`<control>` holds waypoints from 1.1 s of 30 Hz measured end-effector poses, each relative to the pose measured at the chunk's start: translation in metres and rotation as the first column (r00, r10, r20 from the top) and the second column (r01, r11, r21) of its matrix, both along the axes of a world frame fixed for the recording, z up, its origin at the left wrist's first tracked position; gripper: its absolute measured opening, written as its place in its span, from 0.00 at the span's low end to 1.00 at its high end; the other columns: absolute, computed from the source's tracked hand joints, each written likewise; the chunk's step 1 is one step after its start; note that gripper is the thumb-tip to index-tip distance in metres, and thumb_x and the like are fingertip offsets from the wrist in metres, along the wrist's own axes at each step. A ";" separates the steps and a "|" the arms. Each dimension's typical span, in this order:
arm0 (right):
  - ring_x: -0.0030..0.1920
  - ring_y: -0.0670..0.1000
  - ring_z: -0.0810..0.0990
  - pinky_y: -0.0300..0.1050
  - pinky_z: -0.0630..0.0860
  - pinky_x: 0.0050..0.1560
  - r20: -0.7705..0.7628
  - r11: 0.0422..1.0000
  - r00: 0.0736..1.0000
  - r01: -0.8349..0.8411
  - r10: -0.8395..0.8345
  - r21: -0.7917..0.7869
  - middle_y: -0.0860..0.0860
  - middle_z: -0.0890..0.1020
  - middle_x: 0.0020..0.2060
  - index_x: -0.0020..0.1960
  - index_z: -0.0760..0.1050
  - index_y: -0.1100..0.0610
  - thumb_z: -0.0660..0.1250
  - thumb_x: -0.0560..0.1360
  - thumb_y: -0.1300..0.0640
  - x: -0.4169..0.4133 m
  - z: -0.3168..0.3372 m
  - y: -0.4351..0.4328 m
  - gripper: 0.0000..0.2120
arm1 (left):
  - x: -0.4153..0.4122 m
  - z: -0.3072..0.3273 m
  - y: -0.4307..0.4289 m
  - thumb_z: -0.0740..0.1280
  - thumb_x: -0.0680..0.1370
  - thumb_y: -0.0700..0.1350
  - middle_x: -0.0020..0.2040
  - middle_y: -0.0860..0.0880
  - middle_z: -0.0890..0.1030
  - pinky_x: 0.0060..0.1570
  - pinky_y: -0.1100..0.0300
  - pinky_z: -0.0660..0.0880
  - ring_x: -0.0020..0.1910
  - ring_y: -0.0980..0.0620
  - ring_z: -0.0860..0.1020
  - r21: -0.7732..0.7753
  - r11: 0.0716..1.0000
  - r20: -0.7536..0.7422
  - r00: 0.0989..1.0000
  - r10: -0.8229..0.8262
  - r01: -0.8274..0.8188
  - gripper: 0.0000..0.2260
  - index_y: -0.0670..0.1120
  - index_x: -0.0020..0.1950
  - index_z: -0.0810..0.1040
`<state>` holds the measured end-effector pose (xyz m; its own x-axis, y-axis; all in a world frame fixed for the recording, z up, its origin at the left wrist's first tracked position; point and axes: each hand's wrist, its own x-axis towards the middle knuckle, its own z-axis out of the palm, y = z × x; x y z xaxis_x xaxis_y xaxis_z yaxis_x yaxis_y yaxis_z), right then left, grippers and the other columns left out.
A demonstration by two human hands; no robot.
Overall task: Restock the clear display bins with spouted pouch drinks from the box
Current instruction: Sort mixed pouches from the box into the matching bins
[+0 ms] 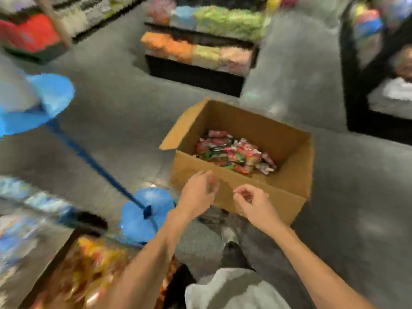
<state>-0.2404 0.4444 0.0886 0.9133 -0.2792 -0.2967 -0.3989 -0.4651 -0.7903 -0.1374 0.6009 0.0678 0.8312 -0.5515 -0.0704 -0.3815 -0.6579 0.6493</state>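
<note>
An open cardboard box (287, 139) stands on the grey floor in front of me. A heap of red and green spouted pouch drinks (234, 152) lies in its bottom. Both my hands hover just before the box's near wall, above the floor. My left hand (198, 192) has loosely curled fingers and I see nothing in it. My right hand (254, 201) is also loosely curled and looks empty. At the lower left a bin (89, 273) holds orange and yellow pouches; the picture is blurred there.
A blue stand (145, 215) with a slanted blue pole (89, 159) sits left of my hands. Low black shelves (196, 72) with coloured goods stand beyond the box. Another dark shelf unit (379, 112) is at the right. Grey floor surrounds the box.
</note>
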 end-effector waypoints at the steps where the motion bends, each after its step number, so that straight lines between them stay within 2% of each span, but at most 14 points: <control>1: 0.48 0.41 0.78 0.34 0.74 0.49 -0.017 0.998 0.998 0.059 -0.060 -0.022 0.43 0.81 0.46 0.50 0.78 0.47 0.65 0.81 0.54 0.001 -0.008 -0.021 0.04 | 0.009 -0.005 -0.027 0.64 0.80 0.45 0.53 0.51 0.80 0.55 0.56 0.72 0.59 0.47 0.77 0.051 0.995 -0.015 0.997 -0.080 0.080 0.10 0.48 0.59 0.81; 3: 0.51 0.44 0.78 0.43 0.76 0.55 -0.040 0.985 0.985 0.164 -0.166 -0.049 0.42 0.81 0.47 0.51 0.78 0.47 0.66 0.80 0.53 0.008 -0.022 -0.062 0.03 | 0.029 -0.022 -0.073 0.62 0.82 0.46 0.61 0.50 0.80 0.63 0.53 0.71 0.65 0.48 0.73 0.146 0.970 -0.040 0.981 -0.190 0.194 0.12 0.47 0.63 0.80; 5: 0.53 0.48 0.79 0.49 0.76 0.58 -0.083 0.971 0.969 0.228 -0.233 -0.071 0.43 0.82 0.48 0.52 0.78 0.49 0.66 0.79 0.53 0.021 -0.040 -0.101 0.03 | 0.051 -0.040 -0.109 0.62 0.82 0.47 0.62 0.48 0.78 0.63 0.53 0.71 0.67 0.47 0.71 0.240 0.945 -0.077 0.975 -0.209 0.222 0.13 0.48 0.65 0.78; 7: 0.53 0.49 0.80 0.48 0.76 0.58 -0.141 0.964 0.955 0.248 -0.259 -0.091 0.45 0.82 0.49 0.53 0.78 0.49 0.67 0.79 0.53 0.042 -0.064 -0.137 0.04 | 0.078 -0.064 -0.139 0.63 0.80 0.48 0.63 0.46 0.76 0.63 0.51 0.70 0.68 0.45 0.69 0.335 0.919 -0.079 0.978 -0.193 0.208 0.14 0.50 0.66 0.76; 10: 0.54 0.50 0.80 0.39 0.77 0.50 -0.264 0.967 0.931 0.244 -0.253 -0.069 0.47 0.80 0.50 0.55 0.75 0.51 0.68 0.78 0.54 0.083 -0.110 -0.184 0.06 | 0.121 -0.106 -0.179 0.64 0.79 0.51 0.67 0.46 0.72 0.65 0.49 0.69 0.69 0.44 0.67 0.469 0.863 -0.078 0.982 -0.171 0.187 0.19 0.50 0.70 0.71; 14: 0.57 0.51 0.79 0.48 0.75 0.60 -0.459 0.966 0.857 0.259 -0.234 -0.009 0.48 0.79 0.52 0.61 0.73 0.53 0.70 0.77 0.53 0.145 -0.178 -0.221 0.15 | 0.172 -0.163 -0.214 0.69 0.76 0.57 0.69 0.45 0.69 0.66 0.48 0.68 0.70 0.43 0.65 0.568 0.807 -0.101 0.986 -0.130 0.165 0.30 0.48 0.74 0.65; 17: 0.56 0.52 0.78 0.51 0.76 0.61 -0.546 0.975 0.824 0.215 -0.152 0.053 0.49 0.78 0.54 0.61 0.72 0.53 0.72 0.75 0.53 0.188 -0.220 -0.225 0.17 | 0.204 -0.201 -0.226 0.70 0.75 0.59 0.75 0.42 0.62 0.73 0.46 0.62 0.76 0.41 0.58 0.651 0.746 -0.058 0.989 -0.133 0.139 0.39 0.47 0.79 0.55; 19: 0.62 0.54 0.76 0.51 0.74 0.64 -0.563 0.989 0.821 0.142 -0.090 0.049 0.53 0.76 0.65 0.70 0.66 0.52 0.74 0.74 0.53 0.210 -0.245 -0.219 0.28 | 0.222 -0.221 -0.228 0.70 0.73 0.63 0.80 0.39 0.51 0.76 0.41 0.52 0.80 0.38 0.48 0.735 0.660 -0.055 0.983 -0.175 0.159 0.48 0.48 0.81 0.44; 22: 0.76 0.60 0.60 0.54 0.64 0.73 -0.487 0.981 0.869 -0.160 0.087 -0.109 0.56 0.56 0.78 0.79 0.48 0.52 0.78 0.70 0.55 0.238 -0.274 -0.203 0.49 | 0.246 -0.250 -0.228 0.71 0.69 0.68 0.80 0.35 0.39 0.74 0.35 0.45 0.79 0.33 0.40 0.838 0.494 -0.066 0.943 -0.327 0.231 0.59 0.51 0.79 0.30; 24: 0.79 0.61 0.49 0.57 0.59 0.76 -0.432 0.915 0.873 -0.341 0.224 -0.216 0.57 0.46 0.80 0.80 0.42 0.54 0.79 0.68 0.53 0.253 -0.291 -0.192 0.56 | 0.259 -0.262 -0.228 0.73 0.67 0.68 0.80 0.35 0.41 0.74 0.38 0.55 0.79 0.33 0.47 0.844 0.439 -0.160 0.925 -0.345 0.309 0.62 0.52 0.78 0.27; 26: 0.79 0.62 0.43 0.61 0.55 0.77 -0.448 0.859 0.841 -0.446 0.305 -0.252 0.59 0.41 0.79 0.80 0.38 0.56 0.80 0.66 0.48 0.263 -0.306 -0.183 0.62 | 0.270 -0.269 -0.230 0.75 0.63 0.69 0.80 0.36 0.48 0.69 0.44 0.66 0.76 0.35 0.60 0.800 0.422 -0.314 0.897 -0.312 0.427 0.65 0.53 0.77 0.27; 30: 0.78 0.65 0.41 0.67 0.56 0.73 -0.541 0.807 0.779 -0.520 0.316 -0.278 0.62 0.40 0.78 0.80 0.37 0.57 0.80 0.62 0.40 0.270 -0.326 -0.176 0.66 | 0.280 -0.274 -0.223 0.76 0.60 0.70 0.78 0.33 0.51 0.68 0.48 0.67 0.72 0.35 0.66 0.734 0.390 -0.423 0.823 -0.378 0.556 0.68 0.53 0.78 0.27; 32: 0.78 0.67 0.45 0.66 0.58 0.73 -0.549 0.790 0.769 -0.541 0.326 -0.289 0.63 0.43 0.78 0.80 0.38 0.58 0.79 0.61 0.37 0.273 -0.329 -0.175 0.66 | 0.282 -0.275 -0.215 0.77 0.62 0.68 0.73 0.33 0.59 0.65 0.51 0.69 0.68 0.37 0.69 0.700 0.450 -0.420 0.830 -0.368 0.554 0.65 0.52 0.79 0.31; 33: 0.77 0.67 0.48 0.64 0.59 0.74 -0.545 0.784 0.771 -0.545 0.330 -0.296 0.64 0.46 0.77 0.80 0.38 0.58 0.79 0.60 0.36 0.273 -0.328 -0.177 0.67 | 0.281 -0.275 -0.210 0.78 0.63 0.64 0.67 0.35 0.66 0.60 0.53 0.71 0.64 0.39 0.73 0.657 0.535 -0.415 0.847 -0.331 0.531 0.63 0.51 0.80 0.34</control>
